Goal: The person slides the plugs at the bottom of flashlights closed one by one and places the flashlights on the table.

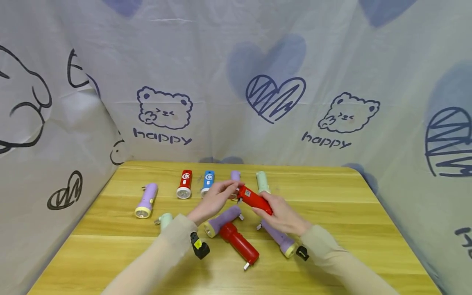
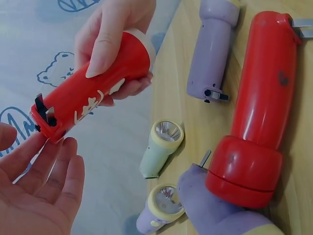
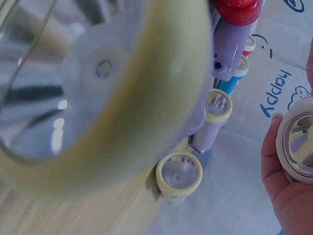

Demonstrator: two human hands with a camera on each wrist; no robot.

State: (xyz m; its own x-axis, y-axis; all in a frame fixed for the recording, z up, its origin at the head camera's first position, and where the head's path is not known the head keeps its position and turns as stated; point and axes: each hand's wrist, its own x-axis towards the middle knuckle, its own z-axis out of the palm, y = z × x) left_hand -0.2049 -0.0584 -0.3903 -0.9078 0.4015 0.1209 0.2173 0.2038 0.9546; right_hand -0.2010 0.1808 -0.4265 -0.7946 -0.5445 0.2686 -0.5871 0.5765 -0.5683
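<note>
My right hand [image 1: 282, 213] grips a red flashlight [image 1: 254, 199] by its lamp end, above the table. In the left wrist view the right hand [image 2: 115, 46] has its thumb on the red body [image 2: 93, 85], and two metal prongs [image 2: 45, 110] stick out at the tail. My left hand [image 1: 214, 200] is at that tail end, and in the left wrist view the fingers of the left hand [image 2: 44, 191] are extended beneath it, touching it. The right wrist view shows the white-rimmed lens [image 3: 301, 142] beside the right hand's palm [image 3: 293, 205].
Below the hands lie a larger red flashlight [image 1: 241, 246] and purple ones [image 1: 225, 217], [image 1: 278, 237]. Behind stand a red-and-white flashlight [image 1: 186, 180], a blue one [image 1: 209, 180] and a green one [image 1: 262, 180]. Another purple one [image 1: 148, 198] lies left on the wooden table [image 1: 350, 196].
</note>
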